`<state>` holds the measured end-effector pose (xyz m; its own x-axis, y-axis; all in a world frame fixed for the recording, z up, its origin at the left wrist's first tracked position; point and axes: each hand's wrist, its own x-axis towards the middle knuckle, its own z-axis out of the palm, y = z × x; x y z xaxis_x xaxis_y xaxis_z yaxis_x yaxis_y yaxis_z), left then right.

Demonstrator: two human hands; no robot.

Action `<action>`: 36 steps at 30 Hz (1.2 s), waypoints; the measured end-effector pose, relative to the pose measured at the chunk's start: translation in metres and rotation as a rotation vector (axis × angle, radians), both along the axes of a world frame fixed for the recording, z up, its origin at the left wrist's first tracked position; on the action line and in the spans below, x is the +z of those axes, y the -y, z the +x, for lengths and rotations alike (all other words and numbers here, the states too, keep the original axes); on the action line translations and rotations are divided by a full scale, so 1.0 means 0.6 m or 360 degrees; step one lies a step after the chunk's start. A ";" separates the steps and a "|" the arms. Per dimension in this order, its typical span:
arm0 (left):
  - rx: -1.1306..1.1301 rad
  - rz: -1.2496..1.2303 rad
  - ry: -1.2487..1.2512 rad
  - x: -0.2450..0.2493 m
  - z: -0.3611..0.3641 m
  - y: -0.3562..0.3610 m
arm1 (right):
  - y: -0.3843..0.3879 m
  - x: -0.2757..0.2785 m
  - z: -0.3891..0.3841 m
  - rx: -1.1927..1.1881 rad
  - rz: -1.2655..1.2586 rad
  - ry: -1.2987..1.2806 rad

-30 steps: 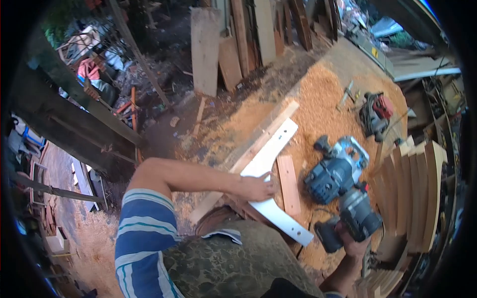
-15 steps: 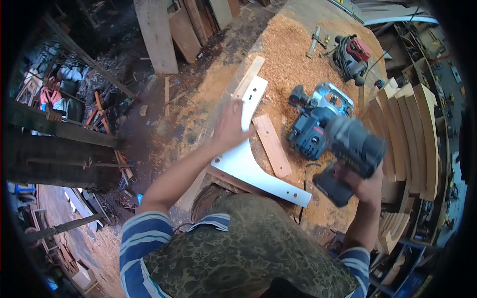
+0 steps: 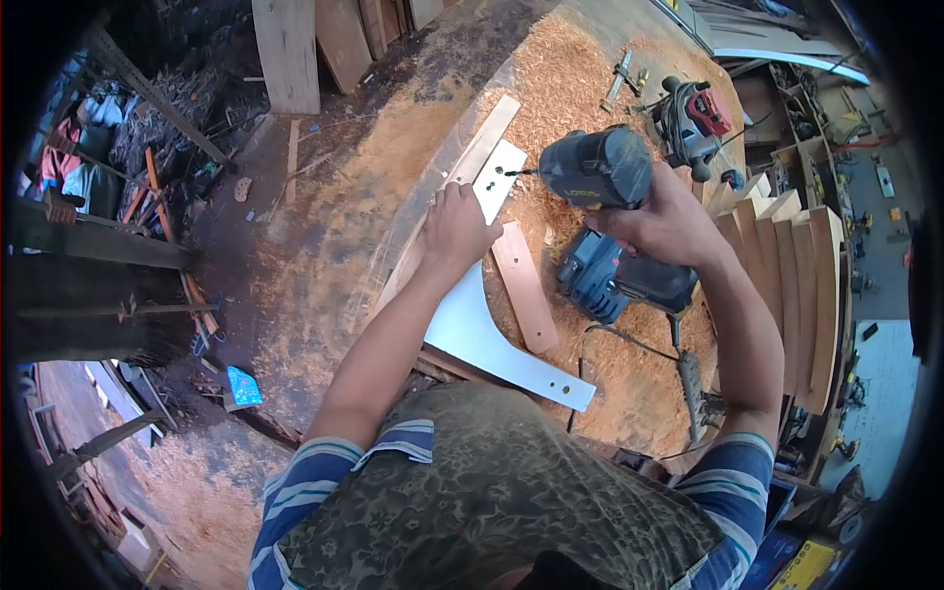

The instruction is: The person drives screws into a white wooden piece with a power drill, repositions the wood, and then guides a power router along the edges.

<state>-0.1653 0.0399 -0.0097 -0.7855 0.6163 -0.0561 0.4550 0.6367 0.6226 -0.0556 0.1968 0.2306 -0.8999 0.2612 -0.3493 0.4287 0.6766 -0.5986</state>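
A bench (image 3: 442,167) strewn with orange wood shavings (image 3: 560,64) is seen, edged by a stained, dusty floor (image 3: 305,285). A flat, white, curved board (image 3: 472,329) is laid on it, its upper arm gripped by the left hand (image 3: 457,226), fingers partly curled. A dark cordless drill (image 3: 595,167) is held by the closed right hand (image 3: 664,221). Curved pale wooden pieces (image 3: 787,285) are stacked at the right; upright planks (image 3: 285,54) are seen beyond.

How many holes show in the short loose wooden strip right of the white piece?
2: one hole near the far end of the wooden strip, toward the left hand; another hole near its end closer to the body.
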 end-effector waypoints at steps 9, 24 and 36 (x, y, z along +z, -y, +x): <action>-0.0007 -0.0101 0.0012 0.022 0.005 -0.009 | -0.020 -0.005 0.002 -0.0057 -0.0009 0.0003; 0.0027 -0.0271 -0.0009 0.001 0.007 -0.014 | 0.068 -0.036 0.483 -0.1084 0.0078 -0.1512; -0.0239 -0.0424 -0.0134 -0.045 -0.031 -0.014 | 0.123 -0.360 0.575 -0.2056 0.0507 -0.2025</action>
